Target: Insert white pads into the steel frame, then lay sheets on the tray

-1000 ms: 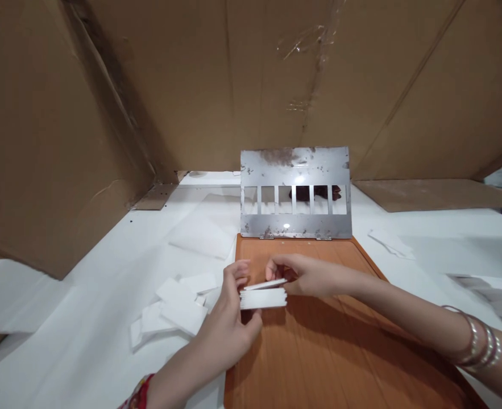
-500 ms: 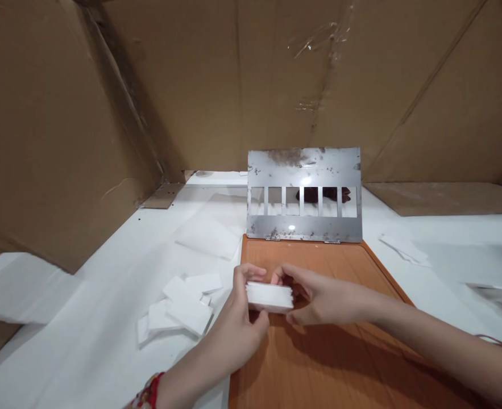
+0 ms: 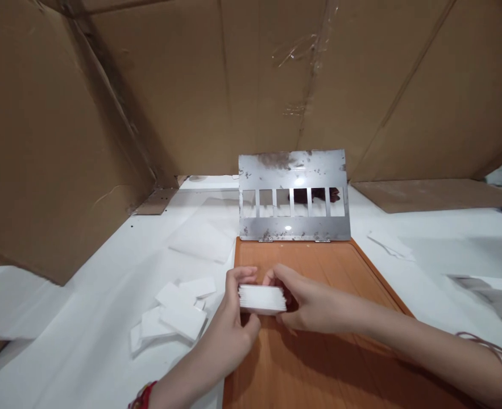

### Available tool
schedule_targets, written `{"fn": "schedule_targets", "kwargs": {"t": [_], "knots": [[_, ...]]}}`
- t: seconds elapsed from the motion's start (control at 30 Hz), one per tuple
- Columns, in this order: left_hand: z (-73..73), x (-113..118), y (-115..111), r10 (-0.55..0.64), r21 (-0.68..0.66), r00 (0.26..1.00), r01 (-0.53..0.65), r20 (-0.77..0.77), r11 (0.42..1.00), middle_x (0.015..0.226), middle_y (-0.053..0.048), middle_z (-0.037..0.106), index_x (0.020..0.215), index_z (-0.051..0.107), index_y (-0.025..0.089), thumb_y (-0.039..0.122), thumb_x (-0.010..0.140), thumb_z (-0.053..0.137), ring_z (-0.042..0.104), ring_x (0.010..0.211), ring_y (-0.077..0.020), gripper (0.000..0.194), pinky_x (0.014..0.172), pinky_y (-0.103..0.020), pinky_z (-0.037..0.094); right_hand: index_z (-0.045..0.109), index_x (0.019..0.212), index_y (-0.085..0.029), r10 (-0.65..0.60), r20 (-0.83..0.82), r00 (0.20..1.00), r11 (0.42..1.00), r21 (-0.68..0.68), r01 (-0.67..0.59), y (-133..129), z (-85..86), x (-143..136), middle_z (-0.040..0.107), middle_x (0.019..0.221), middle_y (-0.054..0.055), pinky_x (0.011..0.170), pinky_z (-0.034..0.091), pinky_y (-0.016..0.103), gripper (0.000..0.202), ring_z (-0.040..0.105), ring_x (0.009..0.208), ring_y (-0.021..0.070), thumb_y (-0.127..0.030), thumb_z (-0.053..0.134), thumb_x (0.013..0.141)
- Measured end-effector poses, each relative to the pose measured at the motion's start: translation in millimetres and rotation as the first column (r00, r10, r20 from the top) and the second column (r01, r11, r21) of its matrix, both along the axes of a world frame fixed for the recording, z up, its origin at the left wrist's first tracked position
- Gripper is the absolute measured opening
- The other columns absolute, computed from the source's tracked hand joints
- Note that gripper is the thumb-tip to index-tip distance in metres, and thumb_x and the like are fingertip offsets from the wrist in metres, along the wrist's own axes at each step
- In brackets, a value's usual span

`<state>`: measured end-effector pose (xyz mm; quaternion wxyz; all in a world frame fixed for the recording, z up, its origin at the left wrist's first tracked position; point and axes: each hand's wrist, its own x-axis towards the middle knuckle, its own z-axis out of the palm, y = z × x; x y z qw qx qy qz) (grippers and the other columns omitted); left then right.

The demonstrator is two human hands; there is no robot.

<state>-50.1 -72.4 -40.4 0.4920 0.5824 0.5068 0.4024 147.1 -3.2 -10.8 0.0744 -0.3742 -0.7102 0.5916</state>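
Observation:
A stack of white cards [image 3: 261, 299] is held between my two hands above the brown wooden board [image 3: 319, 363]. My left hand [image 3: 237, 318] is closed around the stack's left end, thumb at the near side and fingers at the far side. At the right end, my right hand [image 3: 304, 298] grips the stack with thumb and fingers curled about it; some fingertips are hidden behind it. Hinged to the board's far edge, a metal plate [image 3: 293, 227] with a row of rectangular cut-outs stands raised. Loose white cards [image 3: 182, 321] lie in a pile left of the board.
Cardboard walls [image 3: 259, 85] close off the back and left of the white table [image 3: 106, 318]. A dark reddish-brown object [image 3: 334, 195] shows behind the plate. Thin white sheets [image 3: 389, 245] lie to the right, and a translucent sheet [image 3: 203, 238] lies back left.
The view has shifted a little, so the board and plate appear farther left. Both hands still hold the stack, whose ends look slightly more uneven.

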Motion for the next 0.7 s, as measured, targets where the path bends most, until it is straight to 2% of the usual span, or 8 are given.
{"fn": "schedule_targets", "kwargs": {"t": [0.1, 0.17, 0.27, 0.33, 0.5, 0.6, 0.7], "knots": [[2.3, 0, 0, 0.011, -0.023, 0.998, -0.010, 0.054, 1.000, 0.143, -0.008, 0.040, 0.128, 0.033, 0.030, 0.008, 0.084, 0.049, 0.035, 0.142, -0.0218, 0.052, 0.113, -0.041, 0.032, 0.045, 0.107, -0.023, -0.009, -0.011, 1.000, 1.000, 0.003, 0.009, 0, -3.1, 1, 0.052, 0.091, -0.003, 0.061, 0.042, 0.028, 0.038, 0.052, 0.070, 0.0137, -0.008, 0.061, 0.075], [5.3, 0, 1, 0.039, -0.048, 0.994, -0.035, 0.097, 0.998, 0.146, -0.007, 0.040, 0.126, 0.036, 0.029, 0.017, 0.090, 0.047, 0.034, 0.142, -0.0224, 0.040, 0.114, -0.043, 0.030, 0.045, 0.108, -0.023, -0.009, -0.028, 1.000, 1.000, 0.022, 0.010, 0, -4.0, 0, 0.051, 0.091, -0.003, 0.062, 0.041, 0.028, 0.038, 0.049, 0.070, 0.0134, -0.008, 0.061, 0.076], [9.8, 0, 6, 0.109, -0.096, 0.988, -0.099, 0.112, 0.990, 0.142, -0.008, 0.047, 0.120, 0.040, 0.027, 0.033, 0.099, 0.041, 0.040, 0.138, -0.0234, 0.022, 0.113, -0.045, 0.030, 0.046, 0.107, -0.022, -0.020, 0.004, 1.000, 0.999, 0.035, 0.020, -1, -2.9, -1, 0.050, 0.090, -0.003, 0.062, 0.039, 0.027, 0.039, 0.048, 0.071, 0.0133, -0.005, 0.060, 0.075], [11.0, -1, 10, 0.139, -0.095, 0.985, -0.129, 0.104, 0.987, 0.140, -0.009, 0.050, 0.115, 0.041, 0.027, 0.041, 0.100, 0.039, 0.043, 0.136, -0.0239, 0.021, 0.113, -0.045, 0.031, 0.046, 0.106, -0.022, -0.026, 0.035, 0.999, 0.999, 0.027, 0.025, -2, -1.6, -2, 0.051, 0.088, -0.004, 0.062, 0.038, 0.027, 0.039, 0.049, 0.072, 0.0133, -0.003, 0.060, 0.074], [4.3, -2, 18, 0.143, -0.045, 0.987, -0.139, 0.079, 0.989, 0.140, -0.012, 0.050, 0.113, 0.039, 0.026, 0.037, 0.099, 0.039, 0.042, 0.136, -0.0245, 0.018, 0.113, -0.046, 0.031, 0.047, 0.103, -0.021, -0.041, 0.026, 0.999, 0.999, 0.014, 0.040, -4, 0.1, -4, 0.051, 0.083, -0.005, 0.060, 0.038, 0.026, 0.038, 0.048, 0.068, 0.0122, -0.001, 0.059, 0.073], [-1.6, -4, 20, 0.149, -0.045, 0.982, -0.144, 0.116, 0.988, 0.139, -0.013, 0.050, 0.113, 0.040, 0.025, 0.035, 0.097, 0.040, 0.043, 0.136, -0.0258, 0.019, 0.113, -0.047, 0.031, 0.047, 0.101, -0.020, -0.054, 0.021, 0.998, 0.998, 0.026, 0.053, -4, -0.1, -5, 0.049, 0.081, -0.006, 0.059, 0.037, 0.025, 0.038, 0.047, 0.067, 0.0118, 0.001, 0.058, 0.072], [0.3, -11, 19, 0.123, -0.042, 0.984, -0.118, 0.133, 0.992, 0.144, -0.011, 0.046, 0.119, 0.041, 0.026, 0.038, 0.098, 0.043, 0.041, 0.138, -0.0263, 0.024, 0.115, -0.046, 0.029, 0.047, 0.099, -0.020, -0.054, -0.005, 0.999, 0.998, 0.025, 0.054, -4, -1.8, -6, 0.049, 0.079, -0.006, 0.058, 0.035, 0.024, 0.036, 0.046, 0.066, 0.0114, 0.001, 0.057, 0.071]]}}
